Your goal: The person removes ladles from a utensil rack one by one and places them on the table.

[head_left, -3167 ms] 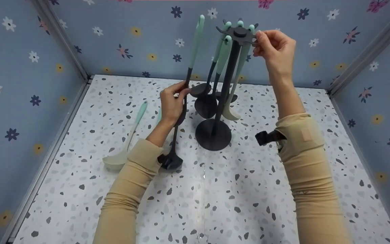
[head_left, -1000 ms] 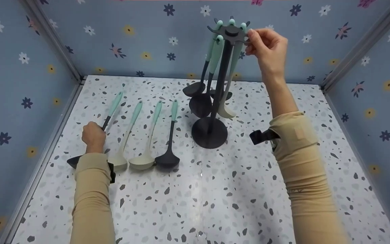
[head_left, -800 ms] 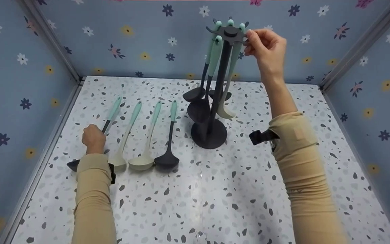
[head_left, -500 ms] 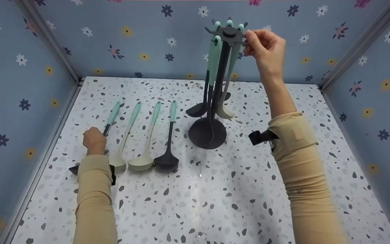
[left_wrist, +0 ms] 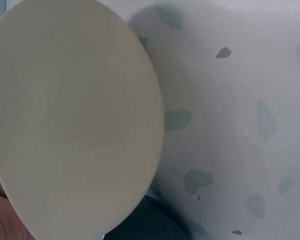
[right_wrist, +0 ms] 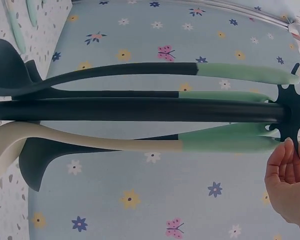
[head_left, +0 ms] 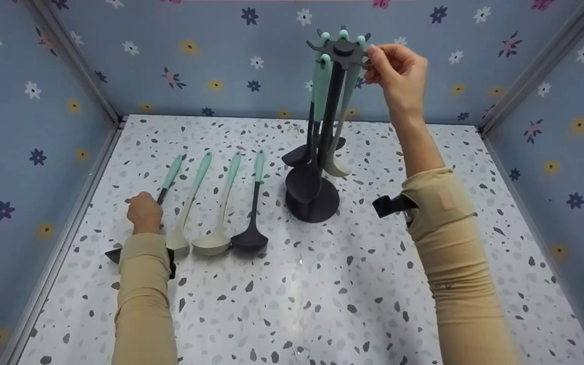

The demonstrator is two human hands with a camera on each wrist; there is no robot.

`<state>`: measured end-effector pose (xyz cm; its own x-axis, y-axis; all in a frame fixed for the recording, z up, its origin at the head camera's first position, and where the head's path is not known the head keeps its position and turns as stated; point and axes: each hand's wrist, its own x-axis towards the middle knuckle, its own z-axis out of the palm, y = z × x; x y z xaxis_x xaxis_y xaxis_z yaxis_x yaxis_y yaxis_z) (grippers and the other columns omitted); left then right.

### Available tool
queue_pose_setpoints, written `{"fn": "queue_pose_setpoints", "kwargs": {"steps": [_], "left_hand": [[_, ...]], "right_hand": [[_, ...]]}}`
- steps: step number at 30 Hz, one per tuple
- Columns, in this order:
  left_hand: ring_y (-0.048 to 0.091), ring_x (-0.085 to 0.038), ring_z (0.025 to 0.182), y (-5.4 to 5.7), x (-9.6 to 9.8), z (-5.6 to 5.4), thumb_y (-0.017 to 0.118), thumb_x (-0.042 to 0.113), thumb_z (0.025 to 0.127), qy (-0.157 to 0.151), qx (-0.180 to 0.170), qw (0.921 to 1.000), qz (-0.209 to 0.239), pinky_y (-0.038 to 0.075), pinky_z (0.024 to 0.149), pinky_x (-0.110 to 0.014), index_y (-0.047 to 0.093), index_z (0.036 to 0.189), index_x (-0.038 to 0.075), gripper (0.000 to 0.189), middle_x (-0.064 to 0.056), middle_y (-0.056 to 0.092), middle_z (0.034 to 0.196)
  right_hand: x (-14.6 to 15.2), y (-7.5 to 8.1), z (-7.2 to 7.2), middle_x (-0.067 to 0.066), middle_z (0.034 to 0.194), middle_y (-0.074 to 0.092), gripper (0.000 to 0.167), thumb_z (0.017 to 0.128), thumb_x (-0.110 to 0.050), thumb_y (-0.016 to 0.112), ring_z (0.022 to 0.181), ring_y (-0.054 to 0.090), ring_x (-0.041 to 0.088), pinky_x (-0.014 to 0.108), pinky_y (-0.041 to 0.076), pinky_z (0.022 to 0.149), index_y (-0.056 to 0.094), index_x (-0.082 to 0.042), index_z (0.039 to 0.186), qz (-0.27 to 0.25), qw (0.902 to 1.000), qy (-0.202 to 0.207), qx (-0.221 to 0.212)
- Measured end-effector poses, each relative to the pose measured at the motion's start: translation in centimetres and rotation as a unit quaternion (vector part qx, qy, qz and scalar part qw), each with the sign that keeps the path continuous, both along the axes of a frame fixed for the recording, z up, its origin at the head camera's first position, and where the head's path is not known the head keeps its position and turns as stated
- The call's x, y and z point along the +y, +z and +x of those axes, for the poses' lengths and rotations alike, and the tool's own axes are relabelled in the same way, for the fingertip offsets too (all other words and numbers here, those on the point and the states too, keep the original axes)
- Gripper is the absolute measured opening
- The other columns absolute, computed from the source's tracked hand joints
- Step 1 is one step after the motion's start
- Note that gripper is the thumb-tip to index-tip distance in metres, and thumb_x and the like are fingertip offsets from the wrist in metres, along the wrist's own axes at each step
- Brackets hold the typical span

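My left hand (head_left: 145,212) is low over the far-left ladle (head_left: 171,172), holding its dark shaft; one finger sticks out to the left. The ladle's dark bowl shows partly behind the sleeve. In the left wrist view, a cream ladle bowl (left_wrist: 75,115) covers most of the hand, whose edge shows at lower left. My right hand (head_left: 398,76) pinches a hook arm at the top of the black utensil stand (head_left: 343,49). Several mint-handled ladles hang on it, including a dark one (head_left: 304,182) in front and a cream one (right_wrist: 140,144).
Right of the left hand, two cream ladles (head_left: 212,244) and a dark ladle (head_left: 250,239) lie side by side, handles pointing away. The speckled table (head_left: 353,304) is bounded by flowered walls (head_left: 231,66) at the back and sides.
The left hand took the dark ladle from beside the stand to the far left and has since shifted it slightly toward me. Hanging ladles have swung. The right hand keeps its pinch.
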<state>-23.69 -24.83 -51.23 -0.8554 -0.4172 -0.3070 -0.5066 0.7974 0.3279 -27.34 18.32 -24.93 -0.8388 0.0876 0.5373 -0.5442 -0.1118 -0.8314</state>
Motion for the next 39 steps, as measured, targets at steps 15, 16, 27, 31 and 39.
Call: {"fn": "queue_pose_setpoints", "kwargs": {"steps": [15, 16, 27, 31, 39], "left_hand": [[0.049, -0.044, 0.097, 1.8, 0.4, 0.1, 0.047, 0.008, 0.088, -0.018, 0.031, 0.9993, 0.008, 0.041, 0.080, -0.051, 0.049, 0.106, -0.017, 0.031, -0.033, 0.051, 0.104], [0.050, -0.043, 0.096, 2.0, 0.5, 0.1, 0.048, 0.009, 0.088, -0.020, 0.037, 0.9991, 0.008, 0.042, 0.080, -0.051, 0.050, 0.106, -0.017, 0.032, -0.033, 0.052, 0.103], [0.050, -0.045, 0.098, 6.1, 3.2, -0.9, 0.050, 0.010, 0.089, -0.053, 0.154, 0.9862, 0.032, 0.040, 0.082, -0.053, 0.051, 0.110, -0.016, 0.033, -0.032, 0.052, 0.107], [0.052, -0.041, 0.098, 7.8, 4.8, -1.2, 0.053, 0.010, 0.088, -0.076, 0.216, 0.9725, 0.043, 0.042, 0.081, -0.048, 0.052, 0.111, -0.014, 0.033, -0.029, 0.054, 0.106], [0.055, -0.034, 0.092, 12.1, 8.8, -1.6, 0.057, 0.013, 0.087, -0.128, 0.313, 0.9383, 0.074, 0.044, 0.078, -0.043, 0.057, 0.109, -0.009, 0.030, -0.023, 0.058, 0.101]], "right_hand": [[0.0, 0.0, 0.3, 0.012, 0.067, 0.059, 0.007, 0.082, 0.001, 0.060, 0.052, 0.052, 0.016, 0.023, 0.048, 0.054, 0.063, 0.005, 0.078, 0.010, 0.9998, -0.009, 0.014], [0.0, 0.1, 0.3, 0.012, 0.067, 0.059, 0.006, 0.082, 0.001, 0.060, 0.052, 0.052, 0.016, 0.023, 0.048, 0.054, 0.063, 0.005, 0.078, 0.015, 0.9997, -0.011, 0.015], [-0.1, 0.1, 0.3, 0.013, 0.067, 0.059, 0.007, 0.083, 0.000, 0.060, 0.053, 0.052, 0.017, 0.023, 0.048, 0.055, 0.064, 0.003, 0.078, 0.021, 0.9994, -0.017, 0.022], [0.0, 0.3, 0.3, 0.013, 0.068, 0.059, 0.005, 0.082, 0.000, 0.060, 0.054, 0.052, 0.017, 0.022, 0.048, 0.056, 0.064, 0.004, 0.080, 0.015, 0.9997, -0.013, -0.012], [0.0, 0.5, 0.2, 0.012, 0.068, 0.059, 0.006, 0.082, 0.000, 0.060, 0.054, 0.052, 0.017, 0.020, 0.047, 0.055, 0.064, 0.004, 0.079, 0.034, 0.9991, -0.024, -0.011]]}}
